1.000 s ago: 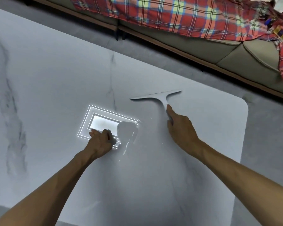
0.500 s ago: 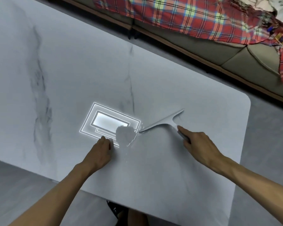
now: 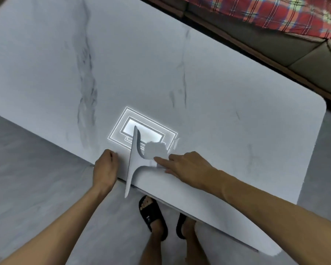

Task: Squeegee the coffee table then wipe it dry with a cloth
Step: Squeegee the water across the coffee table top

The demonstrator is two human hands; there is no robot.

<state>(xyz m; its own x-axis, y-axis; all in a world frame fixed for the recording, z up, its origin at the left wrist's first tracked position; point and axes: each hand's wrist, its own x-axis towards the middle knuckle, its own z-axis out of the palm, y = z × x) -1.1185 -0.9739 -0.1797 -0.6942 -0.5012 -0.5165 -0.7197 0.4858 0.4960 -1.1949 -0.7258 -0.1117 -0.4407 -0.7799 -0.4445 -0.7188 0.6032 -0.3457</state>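
The white marble coffee table (image 3: 237,92) fills most of the view. A pale grey squeegee (image 3: 132,161) lies across its near edge, with the blade running away from me and its lower tip hanging past the edge. My right hand (image 3: 187,169) grips the squeegee's handle from the right, index finger stretched along it. My left hand (image 3: 105,169) rests at the near edge just left of the blade, fingers curled, nothing visible in it. No cloth is in view.
A ceiling light's bright reflection (image 3: 155,131) shines on the table beyond the blade. A sofa with a red plaid blanket (image 3: 275,12) runs along the far side. My feet in black sandals (image 3: 153,215) stand on the grey floor under the near edge.
My right hand has drawn the squeegee from the middle of the table back to the near edge, swinging the blade round. My left hand slid back to the edge too.
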